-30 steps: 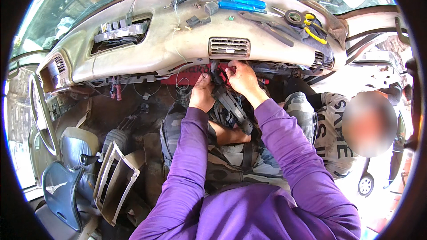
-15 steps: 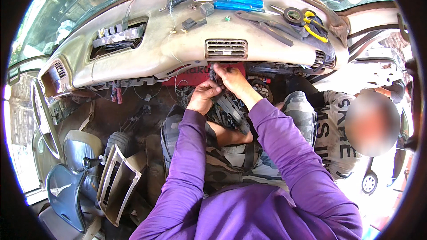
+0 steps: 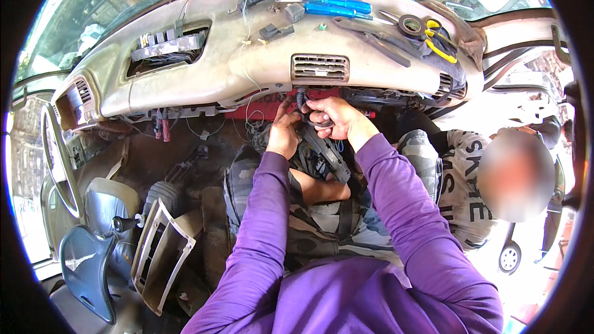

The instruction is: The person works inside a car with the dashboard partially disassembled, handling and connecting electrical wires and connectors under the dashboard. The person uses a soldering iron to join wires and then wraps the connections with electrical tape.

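Note:
A black wiring harness [image 3: 301,97] hangs from under the dashboard's middle vent. My right hand [image 3: 337,117] is closed around a loop of it, thumb and fingers curled together. Just to the left, my left hand [image 3: 283,136] is closed on the same harness, its fingers reaching upward along it; the fingertips are partly hidden. Below both hands, a long black plastic part with wires [image 3: 328,156] lies over my lap, next to a bare limb whose owner I cannot make out.
On the beige dashboard [image 3: 247,71] lie blue screwdrivers [image 3: 337,8], black tape [image 3: 410,25], yellow-handled scissors [image 3: 440,43] and relays [image 3: 275,32]. A red case [image 3: 272,104] sits behind my hands. Another person [image 3: 464,179] is close at the right. A loose trim frame [image 3: 162,256] stands at left.
My right hand has come down and curled its fingers around the harness. My left hand's fingers now point upward rather than across. The view has shifted slightly.

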Available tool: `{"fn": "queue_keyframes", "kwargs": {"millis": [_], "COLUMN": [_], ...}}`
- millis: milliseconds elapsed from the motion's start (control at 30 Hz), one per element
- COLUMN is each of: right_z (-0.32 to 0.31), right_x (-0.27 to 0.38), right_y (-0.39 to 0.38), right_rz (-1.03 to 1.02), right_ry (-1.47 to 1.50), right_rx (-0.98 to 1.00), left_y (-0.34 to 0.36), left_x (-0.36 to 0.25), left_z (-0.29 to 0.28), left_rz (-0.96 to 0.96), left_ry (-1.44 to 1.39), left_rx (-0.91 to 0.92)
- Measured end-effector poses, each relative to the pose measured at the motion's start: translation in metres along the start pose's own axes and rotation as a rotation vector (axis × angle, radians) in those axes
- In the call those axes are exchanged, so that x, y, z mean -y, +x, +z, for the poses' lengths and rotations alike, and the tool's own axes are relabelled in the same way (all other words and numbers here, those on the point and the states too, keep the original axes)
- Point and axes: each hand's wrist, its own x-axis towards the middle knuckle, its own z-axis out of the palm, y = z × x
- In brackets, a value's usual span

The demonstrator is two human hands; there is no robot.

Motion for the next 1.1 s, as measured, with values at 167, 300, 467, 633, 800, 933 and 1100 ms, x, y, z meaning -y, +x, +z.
{"fn": "queue_keyframes", "kwargs": {"millis": [167,300,467,633,800,933,1100], "right_z": [-0.007,0.004,-0.009,-0.020,0.008,-0.012,0.005], "right_x": [-0.006,-0.011,-0.026,-0.032,-0.025,-0.033,-0.031], "right_y": [0.005,0.011,0.045,0.061,0.050,0.057,0.043], "right_rz": [-0.086,-0.342,-0.652,-0.663,-0.511,-0.670,-0.773], "right_ry": [-0.550,-1.085,-1.100,-0.998,-1.082,-1.071,-1.301], "right_rx": [-0.313,-0.513,-0.619,-0.709,-0.711,-0.813,-0.731], "left_y": [0.024,0.051,0.051,0.073,0.080,0.058,0.052], "left_x": [0.010,0.026,0.021,0.029,0.031,0.012,-0.004], "left_z": [-0.008,-0.043,-0.027,-0.051,-0.098,-0.015,-0.006], "left_rz": [0.081,0.582,0.223,0.368,0.556,0.173,0.249], "left_ry": [0.298,1.066,0.567,1.060,1.377,0.556,0.930], "left_rx": [-0.140,-0.144,-0.154,0.013,-0.052,-0.098,-0.130]}}
